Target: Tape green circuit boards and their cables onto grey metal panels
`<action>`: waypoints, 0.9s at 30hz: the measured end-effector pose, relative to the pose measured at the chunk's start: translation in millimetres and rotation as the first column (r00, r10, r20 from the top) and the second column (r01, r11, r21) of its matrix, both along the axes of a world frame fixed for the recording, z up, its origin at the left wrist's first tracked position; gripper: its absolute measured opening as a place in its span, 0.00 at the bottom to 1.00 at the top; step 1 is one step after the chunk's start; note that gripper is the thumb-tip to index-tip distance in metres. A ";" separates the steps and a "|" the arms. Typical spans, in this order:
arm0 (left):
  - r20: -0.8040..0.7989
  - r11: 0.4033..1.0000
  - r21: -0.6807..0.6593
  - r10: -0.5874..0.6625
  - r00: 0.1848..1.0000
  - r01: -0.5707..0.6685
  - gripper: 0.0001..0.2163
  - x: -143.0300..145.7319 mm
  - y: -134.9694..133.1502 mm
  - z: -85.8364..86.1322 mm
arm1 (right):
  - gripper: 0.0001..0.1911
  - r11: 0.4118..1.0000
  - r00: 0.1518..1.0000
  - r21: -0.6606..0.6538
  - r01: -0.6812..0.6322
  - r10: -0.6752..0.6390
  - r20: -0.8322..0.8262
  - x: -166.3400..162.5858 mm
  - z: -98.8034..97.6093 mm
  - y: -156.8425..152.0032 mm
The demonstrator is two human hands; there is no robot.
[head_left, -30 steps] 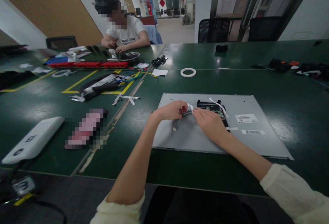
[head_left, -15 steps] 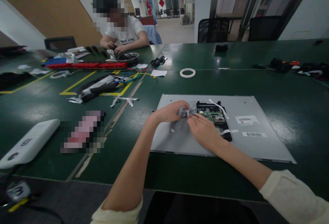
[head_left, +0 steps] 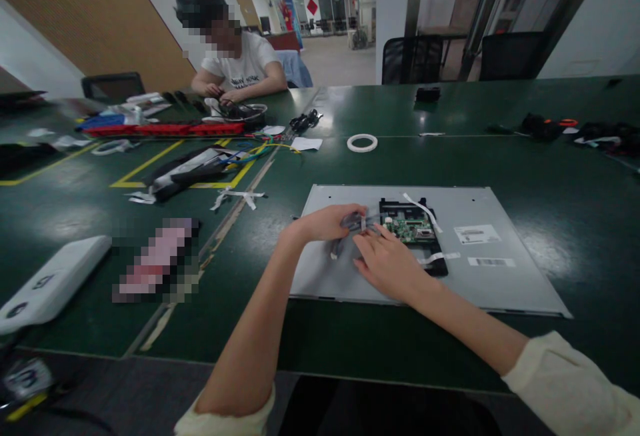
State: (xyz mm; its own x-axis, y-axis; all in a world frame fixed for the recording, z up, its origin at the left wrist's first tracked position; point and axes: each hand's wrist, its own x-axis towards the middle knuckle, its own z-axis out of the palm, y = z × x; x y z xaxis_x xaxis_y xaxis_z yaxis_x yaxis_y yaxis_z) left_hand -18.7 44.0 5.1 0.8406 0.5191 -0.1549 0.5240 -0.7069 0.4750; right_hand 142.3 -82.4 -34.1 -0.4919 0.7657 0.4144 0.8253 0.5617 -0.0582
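Observation:
A bundle of grey cable (head_left: 353, 221), with a pale strip of tape around it, lies folded over the left part of a flat metal panel (head_left: 320, 283). My left hand (head_left: 330, 221) is closed on this bundle, fingers over its far side. My right hand (head_left: 393, 259) rests low over the panel just right of the bundle. Its thumb and fingers are apart, and the fingertips reach the cable and tape. Beyond them a green circuit board (head_left: 407, 229) sits in a black frame (head_left: 440, 266), held by white tape strips (head_left: 424, 208). The exact fingertip contact is too small to tell.
A white tape roll (head_left: 363, 143) lies behind the panel. To the left are a pixelated pink item (head_left: 160, 256), a white power bank (head_left: 55, 283) and a black bundle (head_left: 187, 173). Across the green table (head_left: 240, 329), a person (head_left: 240, 66) handles dark items.
My right hand has shifted slightly left and its fingers have spread from their pinch by the tape. My left hand keeps its hold on the cable. The whole view has shifted slightly.

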 end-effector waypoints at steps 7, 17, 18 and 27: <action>0.015 1.000 0.010 -0.002 1.000 0.001 0.25 2.2 -2.1 -2.1 | 0.17 0.999 1.000 -0.032 0.027 -0.027 0.011 -3.8 1.9 -12.6; -0.040 0.998 0.064 0.009 0.999 -0.006 0.31 6.1 -5.6 -2.9 | 0.08 0.999 0.998 -0.031 -0.004 0.006 0.068 -7.8 8.1 -29.1; -0.043 0.998 0.067 0.010 0.999 -0.007 0.32 6.4 -6.0 -2.5 | 0.08 0.999 0.998 -0.040 -0.020 0.022 0.055 -7.6 8.8 -30.1; -0.067 0.995 0.098 -0.020 0.998 0.027 0.37 4.6 -4.9 -6.1 | 0.17 0.929 0.937 -0.125 -0.349 0.347 -0.038 -7.3 15.0 -31.8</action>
State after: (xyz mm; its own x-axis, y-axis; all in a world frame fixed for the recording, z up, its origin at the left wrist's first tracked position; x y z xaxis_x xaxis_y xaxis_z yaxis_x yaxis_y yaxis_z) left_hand -14.2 39.2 -1.0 0.8422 0.5149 -0.1597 0.5348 -0.7608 0.3675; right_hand 134.9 -114.2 -19.2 -0.7316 0.5943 0.3341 0.5779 0.8006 -0.1587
